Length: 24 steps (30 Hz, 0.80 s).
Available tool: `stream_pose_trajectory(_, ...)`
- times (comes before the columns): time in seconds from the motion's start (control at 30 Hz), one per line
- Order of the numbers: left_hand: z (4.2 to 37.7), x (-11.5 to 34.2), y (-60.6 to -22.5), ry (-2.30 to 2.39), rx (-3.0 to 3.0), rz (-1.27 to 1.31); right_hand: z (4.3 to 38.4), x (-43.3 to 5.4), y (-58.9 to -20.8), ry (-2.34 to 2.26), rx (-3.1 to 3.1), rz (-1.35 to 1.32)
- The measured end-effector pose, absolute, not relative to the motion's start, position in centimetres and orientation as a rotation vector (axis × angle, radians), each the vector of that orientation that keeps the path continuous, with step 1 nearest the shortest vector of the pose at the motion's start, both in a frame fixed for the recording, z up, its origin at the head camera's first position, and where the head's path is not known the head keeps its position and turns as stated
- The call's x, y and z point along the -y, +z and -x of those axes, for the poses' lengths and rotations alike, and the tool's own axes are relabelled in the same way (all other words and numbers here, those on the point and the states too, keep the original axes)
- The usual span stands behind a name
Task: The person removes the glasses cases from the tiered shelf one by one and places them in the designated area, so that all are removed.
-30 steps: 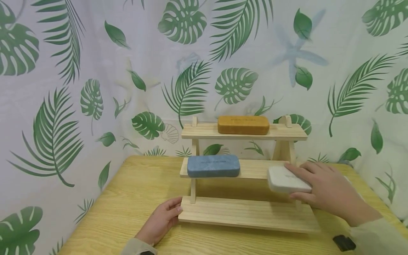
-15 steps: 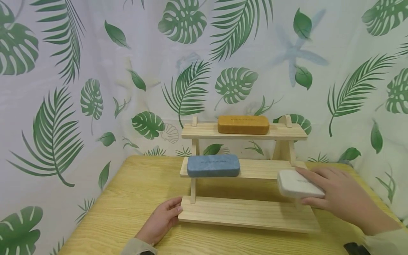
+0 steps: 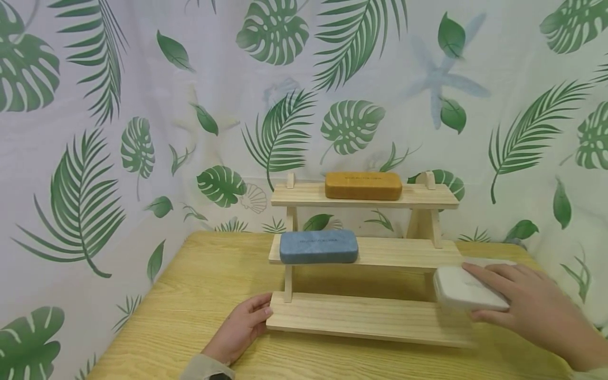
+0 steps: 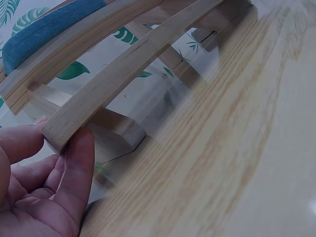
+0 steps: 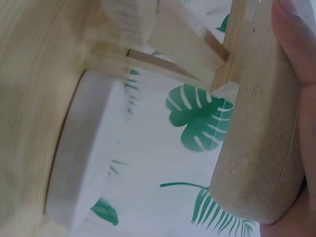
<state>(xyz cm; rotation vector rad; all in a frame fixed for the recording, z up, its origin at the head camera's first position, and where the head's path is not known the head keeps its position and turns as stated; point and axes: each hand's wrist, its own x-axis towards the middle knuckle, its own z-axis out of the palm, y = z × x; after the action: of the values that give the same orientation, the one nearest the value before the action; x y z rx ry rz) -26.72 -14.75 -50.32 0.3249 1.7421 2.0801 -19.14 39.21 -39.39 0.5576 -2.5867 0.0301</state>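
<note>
My right hand (image 3: 537,306) grips a white glasses case (image 3: 467,290) just off the right end of the three-step wooden shelf (image 3: 370,319). In the right wrist view this case (image 5: 261,128) looks beige, with my thumb along its side. My left hand (image 3: 242,327) pinches the left end of the lowest board; the left wrist view shows thumb and fingers (image 4: 79,168) on either side of the board's corner. A blue glasses case (image 3: 318,247) lies on the left of the middle board. On the top board lies an orange glasses case (image 3: 363,186).
Another whitish case (image 5: 81,153) rests on the table in the right wrist view; in the head view my right hand mostly covers it. The wood-grain table (image 3: 157,327) extends around the shelf. A leaf-printed curtain (image 3: 199,79) hangs behind and at both sides.
My right hand has carried the white glasses case right and downward, away from the middle board. My left hand keeps its place on the lowest board; the blue and orange cases have not moved.
</note>
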Motion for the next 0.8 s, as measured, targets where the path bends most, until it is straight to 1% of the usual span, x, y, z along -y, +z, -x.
stream_pose_trajectory(0.17, 26.7, 14.7, -50.4, 2.084, -1.739, -0.333, 18.6, -40.2, -40.0, 0.033, 2.643, -0.529)
stream_pose_trajectory(0.47, 26.9, 14.9, -50.5, 2.075, -1.755, -0.329, 18.5, -42.1, -41.6, 0.014, 2.773, -0.389)
stream_pose_trajectory(0.8, 26.9, 14.9, -50.5, 2.079, -1.754, -0.319, 18.2, -44.5, -43.5, -0.007, 2.841, -0.345)
